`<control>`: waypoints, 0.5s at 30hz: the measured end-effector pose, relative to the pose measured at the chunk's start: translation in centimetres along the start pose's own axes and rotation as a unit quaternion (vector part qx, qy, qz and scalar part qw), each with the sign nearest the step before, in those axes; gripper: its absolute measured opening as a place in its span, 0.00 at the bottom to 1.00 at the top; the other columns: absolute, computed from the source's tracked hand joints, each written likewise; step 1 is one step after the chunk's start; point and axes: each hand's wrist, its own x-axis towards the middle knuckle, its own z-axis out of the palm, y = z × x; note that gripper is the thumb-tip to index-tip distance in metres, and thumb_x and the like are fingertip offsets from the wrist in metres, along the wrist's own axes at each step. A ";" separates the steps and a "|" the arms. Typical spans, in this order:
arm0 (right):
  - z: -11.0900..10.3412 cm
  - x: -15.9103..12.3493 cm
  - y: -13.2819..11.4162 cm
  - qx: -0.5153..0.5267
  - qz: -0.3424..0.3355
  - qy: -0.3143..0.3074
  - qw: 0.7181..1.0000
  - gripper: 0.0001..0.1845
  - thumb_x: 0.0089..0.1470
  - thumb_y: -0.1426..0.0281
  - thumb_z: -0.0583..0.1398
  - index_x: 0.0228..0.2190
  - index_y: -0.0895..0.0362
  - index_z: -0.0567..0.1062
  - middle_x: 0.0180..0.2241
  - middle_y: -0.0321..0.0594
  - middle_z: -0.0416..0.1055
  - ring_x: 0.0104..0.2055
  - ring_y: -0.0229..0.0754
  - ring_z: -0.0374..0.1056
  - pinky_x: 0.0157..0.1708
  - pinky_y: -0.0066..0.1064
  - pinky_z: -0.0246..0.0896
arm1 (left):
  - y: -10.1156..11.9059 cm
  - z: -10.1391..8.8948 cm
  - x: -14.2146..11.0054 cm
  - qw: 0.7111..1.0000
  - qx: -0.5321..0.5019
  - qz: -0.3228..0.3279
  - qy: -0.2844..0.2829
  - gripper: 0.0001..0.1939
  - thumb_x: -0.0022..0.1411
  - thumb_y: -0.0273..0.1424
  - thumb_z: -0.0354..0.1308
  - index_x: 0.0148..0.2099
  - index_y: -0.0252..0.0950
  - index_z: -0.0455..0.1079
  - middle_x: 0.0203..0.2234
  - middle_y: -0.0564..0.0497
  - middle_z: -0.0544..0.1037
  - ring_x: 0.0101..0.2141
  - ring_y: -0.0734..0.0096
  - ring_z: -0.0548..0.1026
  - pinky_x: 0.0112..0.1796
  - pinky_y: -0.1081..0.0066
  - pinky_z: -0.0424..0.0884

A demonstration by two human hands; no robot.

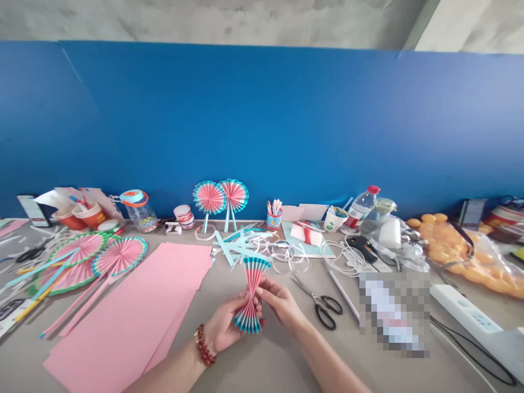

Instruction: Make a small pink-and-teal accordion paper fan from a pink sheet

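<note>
Both my hands hold a pleated pink paper strip with teal edges (251, 275), pinched at its waist so it flares like a bow-tie above and below. My left hand (224, 326), with a red bead bracelet on the wrist, grips the lower half from the left. My right hand (278, 301) pinches the middle from the right. They hover over the grey table (266, 360), just right of a stack of pink paper sheets (135, 311).
Black-handled scissors (321, 305) lie right of my hands. Finished paper fans (98, 254) lie at the left; two stand upright (221, 197) against the blue wall. Cut strips, white ribbon loops (286, 252), cups, a bottle (360, 206), a power strip (464, 311) and a bag of orange balls (470, 254) crowd the back and right.
</note>
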 end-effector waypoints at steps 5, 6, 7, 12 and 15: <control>0.2 -0.4 0.0 0.006 0.031 -0.020 0.999 0.17 0.55 0.58 0.66 0.37 0.58 0.74 0.24 0.34 0.72 0.22 0.34 0.69 0.25 0.26 0.62 | -0.2 0.0 -0.4 0.999 0.032 -0.008 -0.012 0.12 0.61 0.34 0.64 0.34 0.28 0.75 0.27 0.47 0.76 0.27 0.72 0.74 0.37 0.64 0.76; 0.2 -0.5 -0.1 0.008 0.037 -0.028 0.999 0.17 0.55 0.59 0.66 0.39 0.58 0.74 0.24 0.34 0.71 0.22 0.34 0.69 0.25 0.26 0.63 | -0.2 0.0 -0.4 0.999 0.035 -0.009 -0.012 0.12 0.60 0.35 0.64 0.34 0.28 0.75 0.27 0.47 0.76 0.27 0.72 0.74 0.36 0.65 0.76; 0.2 -0.5 -0.2 0.011 0.041 -0.037 0.998 0.17 0.56 0.59 0.66 0.39 0.59 0.74 0.24 0.34 0.71 0.22 0.34 0.69 0.25 0.26 0.63 | -0.1 -0.1 -0.5 0.999 0.039 -0.010 -0.015 0.12 0.60 0.35 0.64 0.34 0.28 0.75 0.27 0.46 0.76 0.27 0.72 0.74 0.35 0.66 0.76; 0.2 -0.5 -0.3 0.025 0.046 -0.055 0.997 0.17 0.53 0.60 0.67 0.37 0.59 0.74 0.24 0.34 0.73 0.21 0.35 0.68 0.25 0.27 0.63 | 0.2 -0.4 -1.0 0.996 0.069 -0.036 -0.047 0.13 0.63 0.36 0.61 0.36 0.28 0.76 0.29 0.43 0.77 0.29 0.67 0.77 0.35 0.65 0.76; 0.2 -0.6 -0.3 0.019 0.057 -0.063 0.996 0.17 0.52 0.60 0.68 0.36 0.60 0.74 0.22 0.34 0.72 0.21 0.35 0.66 0.24 0.28 0.62 | 0.6 -0.5 -1.2 0.993 0.085 -0.046 -0.066 0.14 0.64 0.36 0.59 0.38 0.27 0.76 0.32 0.41 0.78 0.29 0.67 0.77 0.33 0.66 0.77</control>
